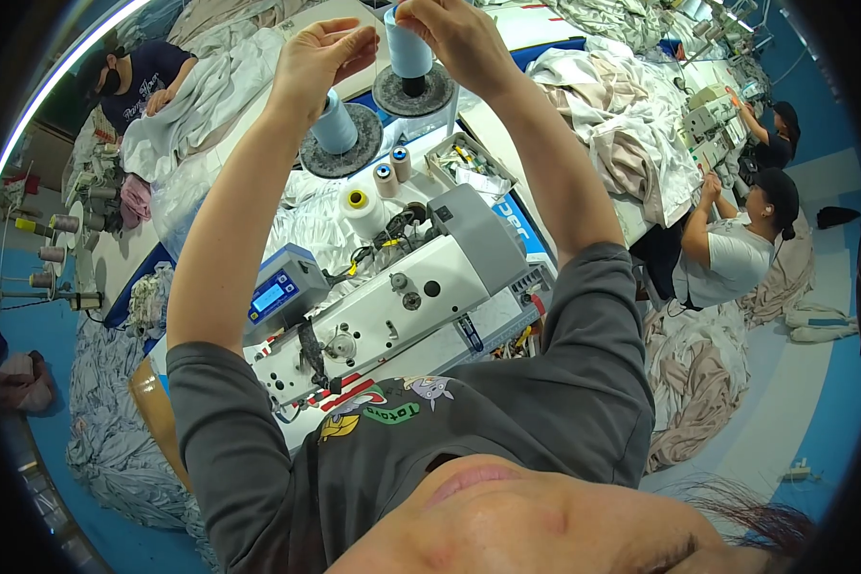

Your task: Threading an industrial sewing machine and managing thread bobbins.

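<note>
Between the raised forearms is open room, above the sewing machine. The right hand has its fingers at the top of a blue thread cone; the left hand gathers its fingertips beside it. Whether either pinches, I cannot tell. A box contains small parts.

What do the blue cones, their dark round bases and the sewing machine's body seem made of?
Blue cones: apparently wound thread, matte, smoothly tapering.
Dark round bases: perhaps foam or felt, dull and speckled.
Sewing machine's body: likely painted metal, smooth with soft sheen.
</note>
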`<move>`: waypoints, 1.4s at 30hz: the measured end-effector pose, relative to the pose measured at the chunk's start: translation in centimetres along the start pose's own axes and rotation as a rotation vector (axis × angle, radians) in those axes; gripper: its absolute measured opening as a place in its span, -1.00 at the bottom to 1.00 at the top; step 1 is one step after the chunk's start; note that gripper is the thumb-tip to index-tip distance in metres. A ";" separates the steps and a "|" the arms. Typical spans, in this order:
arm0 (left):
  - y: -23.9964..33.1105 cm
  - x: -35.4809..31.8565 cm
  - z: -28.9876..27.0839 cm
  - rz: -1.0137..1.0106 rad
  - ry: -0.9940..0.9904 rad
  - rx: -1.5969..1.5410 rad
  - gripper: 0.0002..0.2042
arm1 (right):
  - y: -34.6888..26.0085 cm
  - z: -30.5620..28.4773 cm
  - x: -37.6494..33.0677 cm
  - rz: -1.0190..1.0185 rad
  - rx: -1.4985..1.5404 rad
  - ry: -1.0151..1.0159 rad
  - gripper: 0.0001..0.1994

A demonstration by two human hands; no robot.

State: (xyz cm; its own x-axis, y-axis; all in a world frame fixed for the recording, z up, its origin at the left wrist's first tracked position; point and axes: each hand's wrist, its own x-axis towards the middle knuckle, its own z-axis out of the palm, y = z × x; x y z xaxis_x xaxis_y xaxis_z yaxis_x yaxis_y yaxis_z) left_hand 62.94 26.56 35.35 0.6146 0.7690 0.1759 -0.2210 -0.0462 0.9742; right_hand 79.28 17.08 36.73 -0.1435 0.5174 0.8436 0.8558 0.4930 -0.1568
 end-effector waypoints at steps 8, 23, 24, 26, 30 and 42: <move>0.4 0.2 1.2 -0.155 -0.149 0.230 -0.85 | 0.9 -0.4 0.4 -0.079 -0.101 -0.204 -0.94; -1.6 1.5 -0.4 -0.123 -0.305 0.173 -0.81 | -0.9 2.7 -5.2 0.806 0.851 0.124 -0.74; -1.4 1.3 -0.1 -0.126 -0.310 0.175 -0.81 | -1.1 2.8 -5.3 0.825 0.906 0.106 -0.73; -1.0 1.0 0.6 -0.045 -0.326 0.275 -0.81 | -0.6 2.7 -5.3 0.759 0.851 0.112 -0.73; -0.9 1.0 -0.2 -0.047 -0.347 0.292 -0.80 | -1.6 2.2 -4.5 0.766 0.737 0.081 -0.95; -1.6 2.1 -1.1 -0.115 -0.289 0.181 -0.85 | -2.5 1.7 -4.5 0.793 0.695 0.078 -0.84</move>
State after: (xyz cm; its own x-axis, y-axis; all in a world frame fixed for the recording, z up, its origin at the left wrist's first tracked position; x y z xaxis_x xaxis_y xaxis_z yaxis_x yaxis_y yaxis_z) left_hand 63.77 28.97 33.99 0.8220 0.5650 0.0708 -0.0159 -0.1015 0.9947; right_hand 76.96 14.75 32.39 0.3855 0.8325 0.3979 0.2147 0.3385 -0.9161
